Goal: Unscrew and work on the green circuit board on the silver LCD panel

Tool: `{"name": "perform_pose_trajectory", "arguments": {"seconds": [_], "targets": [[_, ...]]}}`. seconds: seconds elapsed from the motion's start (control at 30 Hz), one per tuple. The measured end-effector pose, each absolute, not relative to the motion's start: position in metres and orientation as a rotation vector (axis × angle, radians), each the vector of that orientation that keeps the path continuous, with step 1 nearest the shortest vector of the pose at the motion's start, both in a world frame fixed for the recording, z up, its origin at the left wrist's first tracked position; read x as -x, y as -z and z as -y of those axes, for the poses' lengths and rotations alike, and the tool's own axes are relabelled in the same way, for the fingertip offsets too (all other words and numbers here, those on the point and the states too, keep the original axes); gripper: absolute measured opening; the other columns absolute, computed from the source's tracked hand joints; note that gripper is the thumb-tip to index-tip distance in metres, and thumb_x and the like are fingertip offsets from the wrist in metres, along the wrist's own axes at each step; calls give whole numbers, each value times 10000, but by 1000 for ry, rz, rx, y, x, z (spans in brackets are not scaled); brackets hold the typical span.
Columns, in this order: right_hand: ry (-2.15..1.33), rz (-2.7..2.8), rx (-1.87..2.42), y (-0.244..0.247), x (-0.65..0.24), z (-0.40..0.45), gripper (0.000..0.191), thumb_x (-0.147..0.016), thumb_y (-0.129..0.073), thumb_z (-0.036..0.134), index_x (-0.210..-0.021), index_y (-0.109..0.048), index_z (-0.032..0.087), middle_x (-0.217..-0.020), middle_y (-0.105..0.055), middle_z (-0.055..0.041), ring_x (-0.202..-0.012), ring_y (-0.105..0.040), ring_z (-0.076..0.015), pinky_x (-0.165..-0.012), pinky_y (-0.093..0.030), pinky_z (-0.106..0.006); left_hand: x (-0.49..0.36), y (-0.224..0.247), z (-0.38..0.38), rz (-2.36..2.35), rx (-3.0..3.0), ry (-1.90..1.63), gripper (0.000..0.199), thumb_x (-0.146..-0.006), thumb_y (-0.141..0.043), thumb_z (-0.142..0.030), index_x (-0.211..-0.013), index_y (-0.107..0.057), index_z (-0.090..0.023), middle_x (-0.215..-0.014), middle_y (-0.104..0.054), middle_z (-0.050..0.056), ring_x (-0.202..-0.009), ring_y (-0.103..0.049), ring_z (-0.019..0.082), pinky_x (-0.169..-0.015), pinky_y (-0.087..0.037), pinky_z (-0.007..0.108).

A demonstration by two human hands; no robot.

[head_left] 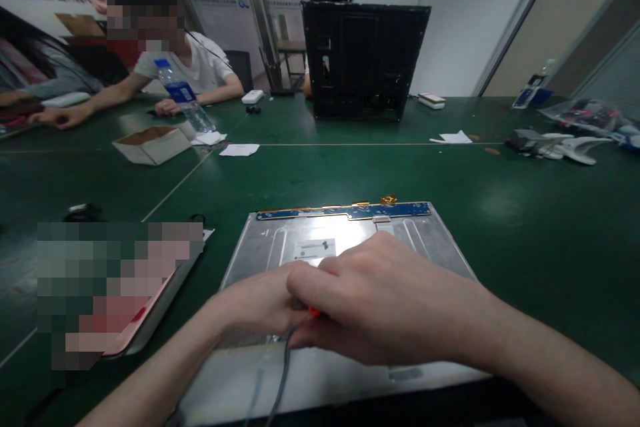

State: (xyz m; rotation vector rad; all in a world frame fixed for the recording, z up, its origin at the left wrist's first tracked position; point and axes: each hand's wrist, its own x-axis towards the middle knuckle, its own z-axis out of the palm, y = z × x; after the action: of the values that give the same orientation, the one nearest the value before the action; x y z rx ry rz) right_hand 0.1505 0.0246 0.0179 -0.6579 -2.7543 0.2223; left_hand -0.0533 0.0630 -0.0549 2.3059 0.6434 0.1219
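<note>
A flat display panel (445,243) lies metal back up in front of me, with a narrow blue circuit board (340,211) along its far edge. Over the panel's middle, my right hand (370,300) is closed, thumb and fingers pressed together. A small orange-red piece (314,311) shows at its fingertips; the rest of it is hidden. From beneath these fingers a grey cable (284,380) runs down across the near edge. My left hand (265,297) reaches in from the left against the right hand, which covers its fingers. A white label (315,249) lies just beyond both hands.
Left of the panel is a phone-like slab (160,300), partly blurred out. Farther off are an open carton (155,147), a water bottle (185,97) and a standing black panel (365,60). A co-worker (200,60) sits far left. Grey-white parts (555,145) lie right.
</note>
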Motion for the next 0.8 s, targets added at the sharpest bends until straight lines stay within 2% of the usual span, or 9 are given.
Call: {"name": "perform_pose_trajectory", "arguments": {"seconds": [0.17,0.27,0.43,0.53,0.63,0.73,0.8], "targets": [[-304,2777,642,-23,-151,-23,166,-904,-483,238,-1047,-485,155,-843,-656,-11,-598,-497,-129,-478,-262,-284,54,56,-61,-678,-2263,-141,106,-727,-585,-127,-750,-674,-180,-805,-671,-21,-724,-572,161,-669,-495,227],[-321,2785,626,-24,-151,-23,178,-892,-505,256,-1041,-487,160,-839,-651,-8,-604,-499,-133,-480,-270,-288,54,59,-62,-658,-2283,-138,117,-743,-587,-122,-777,-684,-179,-834,-678,-15,-732,-581,165,-684,-508,247],[-238,2760,613,-19,-152,-25,257,-972,-493,440,-1024,-514,189,-847,-678,-4,-652,-555,-135,-502,-247,-295,52,55,-63,-586,-2250,-128,209,-746,-580,-93,-904,-698,-162,-914,-698,-1,-817,-617,173,-745,-510,240],[-177,2759,619,-18,-152,-25,175,-986,-457,344,-1029,-518,185,-847,-678,1,-628,-535,-135,-498,-234,-306,52,51,-60,-634,-2268,-133,150,-728,-590,-103,-824,-693,-155,-846,-689,-10,-775,-611,173,-727,-502,235],[-210,2779,620,-21,-153,-25,155,-920,-485,254,-1049,-511,171,-880,-662,-4,-617,-491,-135,-487,-235,-304,52,52,-58,-681,-2294,-200,128,-721,-579,-101,-770,-681,-161,-823,-686,-15,-738,-590,162,-690,-497,223],[-253,2782,608,-22,-154,-25,160,-884,-513,239,-1033,-515,179,-887,-646,-4,-618,-464,-131,-490,-231,-300,52,56,-60,-627,-2363,-186,149,-747,-608,-113,-844,-704,-173,-889,-694,-18,-761,-586,154,-723,-506,218],[-255,2772,611,-22,-154,-26,138,-924,-517,294,-1020,-522,195,-877,-649,4,-623,-473,-130,-499,-231,-301,52,58,-62,-612,-2412,-148,206,-736,-648,-97,-905,-719,-191,-930,-697,-30,-783,-591,147,-743,-506,205]]}}
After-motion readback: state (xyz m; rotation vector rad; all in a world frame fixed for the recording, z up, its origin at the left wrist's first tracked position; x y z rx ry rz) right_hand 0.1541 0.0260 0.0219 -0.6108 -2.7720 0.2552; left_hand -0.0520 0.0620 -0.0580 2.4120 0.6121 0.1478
